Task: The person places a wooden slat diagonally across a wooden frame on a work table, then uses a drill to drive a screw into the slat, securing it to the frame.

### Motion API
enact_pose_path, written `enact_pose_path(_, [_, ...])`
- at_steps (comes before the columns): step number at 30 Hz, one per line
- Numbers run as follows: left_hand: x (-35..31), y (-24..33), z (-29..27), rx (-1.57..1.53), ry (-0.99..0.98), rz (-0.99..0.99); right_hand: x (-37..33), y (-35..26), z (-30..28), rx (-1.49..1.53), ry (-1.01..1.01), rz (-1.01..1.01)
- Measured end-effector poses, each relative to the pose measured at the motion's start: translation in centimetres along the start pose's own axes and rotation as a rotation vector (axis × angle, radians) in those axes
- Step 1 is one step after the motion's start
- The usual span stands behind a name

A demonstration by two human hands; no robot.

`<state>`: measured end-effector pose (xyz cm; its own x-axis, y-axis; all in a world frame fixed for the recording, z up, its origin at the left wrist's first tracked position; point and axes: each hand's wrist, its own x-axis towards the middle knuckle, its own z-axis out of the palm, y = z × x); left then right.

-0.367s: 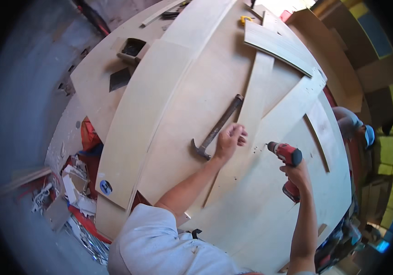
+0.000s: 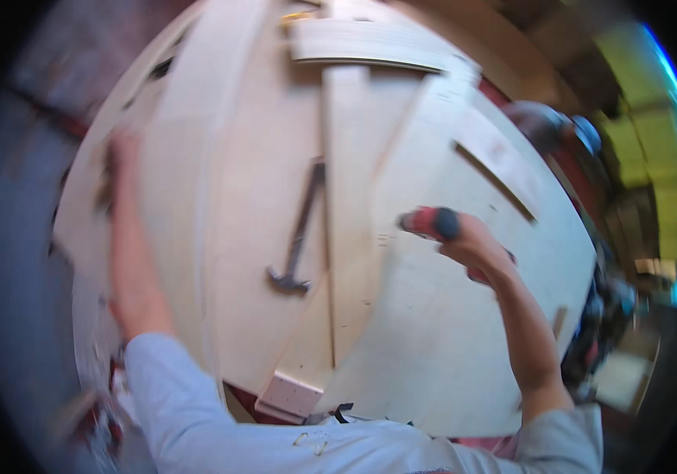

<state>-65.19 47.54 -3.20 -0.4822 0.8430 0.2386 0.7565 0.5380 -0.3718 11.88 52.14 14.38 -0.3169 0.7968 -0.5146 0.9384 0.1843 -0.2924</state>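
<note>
Here our right hand point(image 2: 476, 246) is clenched around a red-and-black cordless drill point(image 2: 431, 223), holding it over the pale plywood panels point(image 2: 401, 355) of the worktop. Left of it a dark metal claw hammer point(image 2: 297, 237) lies loose on the boards, within reach. Farther out, our left hand point(image 2: 121, 154) stretches to the far panel edge; blur hides its grip.

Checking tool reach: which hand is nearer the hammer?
Right, though only narrowly. The right hand, gripping a red drill, is across a plank to the right of the hammer. The left hand is stretched out to the boards' far left edge.
</note>
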Motion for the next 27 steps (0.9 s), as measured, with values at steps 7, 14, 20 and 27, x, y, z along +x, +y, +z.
enact_pose_path(7, [2.2, 0.9, 4.2, -0.319, -0.319, -0.189, 0.1, -0.4, -2.2, -0.112, -0.165, 0.171])
enact_pose_path(14, [1.6, -0.4, 2.7, -0.39, -0.161, -0.295, -0.4, -0.4, -1.5, -0.08, -0.138, 0.133])
enact_pose_path(20, [0.9, 3.3, -1.2, -0.299, -0.311, -0.227, -1.4, 0.6, -0.4, -0.051, -0.062, 0.159])
enact_pose_path(27, [1.5, 4.4, -0.1, -0.278, -0.314, -0.284, -2.4, 3.0, 0.1, 0.038, -0.114, 0.181])
